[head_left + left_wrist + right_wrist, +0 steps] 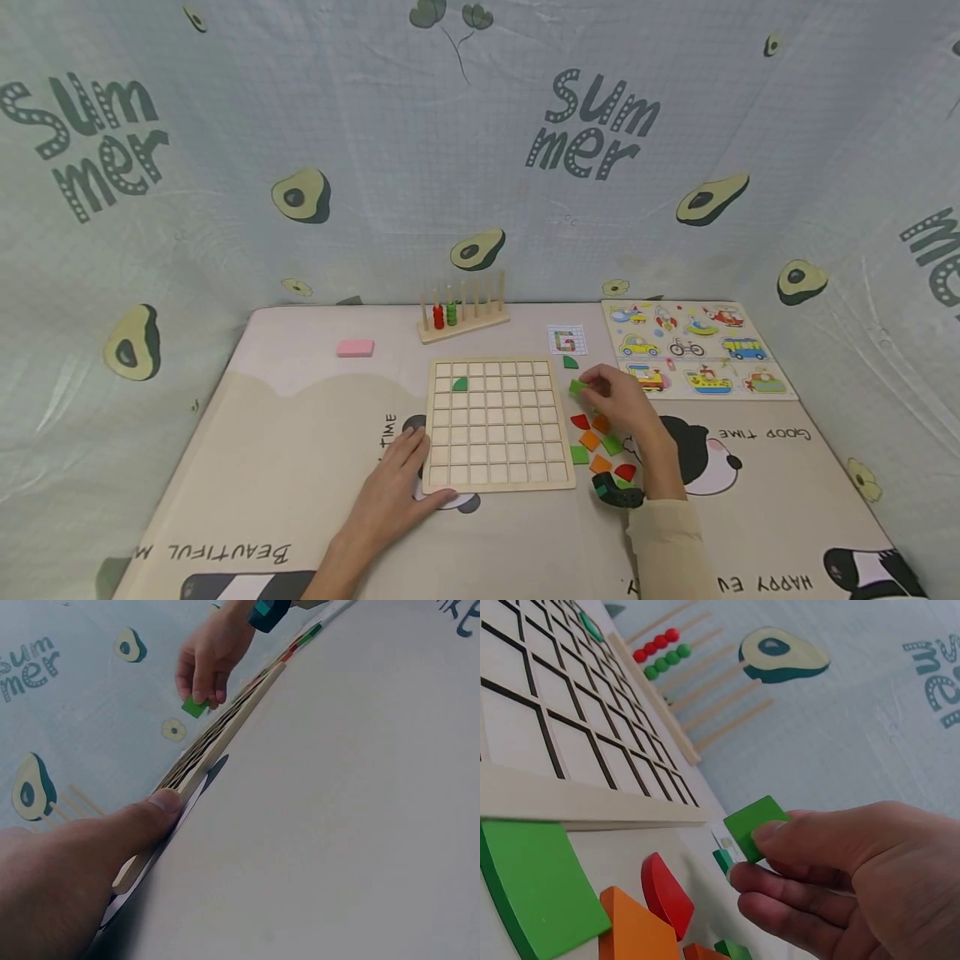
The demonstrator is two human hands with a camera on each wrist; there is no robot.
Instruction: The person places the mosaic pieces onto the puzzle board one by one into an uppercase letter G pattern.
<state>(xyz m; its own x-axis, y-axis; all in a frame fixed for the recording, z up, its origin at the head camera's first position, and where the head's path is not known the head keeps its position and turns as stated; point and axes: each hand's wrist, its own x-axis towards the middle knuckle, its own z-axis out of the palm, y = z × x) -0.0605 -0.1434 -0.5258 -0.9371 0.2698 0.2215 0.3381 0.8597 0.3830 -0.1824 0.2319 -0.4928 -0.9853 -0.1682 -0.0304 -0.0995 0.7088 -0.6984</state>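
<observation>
**Green square (746, 819) pinched beside the gridded board (500, 488)**

Far to my left, a pink block (355, 348) lies on the table. Nearer to me, my left hand (393, 475) rests against the board's near left corner, fingers lying along its left side, the thumb touching its near edge, wrapped around nothing. In one cell near the board's far left corner sits a green quarter-round piece (461, 384); behind the board stands a wooden peg rack (474, 324) with red beads (438, 318) and green beads (452, 314) on two of its pegs. Beyond the board's far right corner lies a pattern card (555, 341), with a second green quarter-round (571, 362) just in front of it. My right hand (618, 400) has the green square between thumb and fingers, just off the board's right side. Below it, red, orange and green pieces (590, 440) lie loose beside the board. Farthest right is a picture board (675, 392) with vehicles on it.
</observation>
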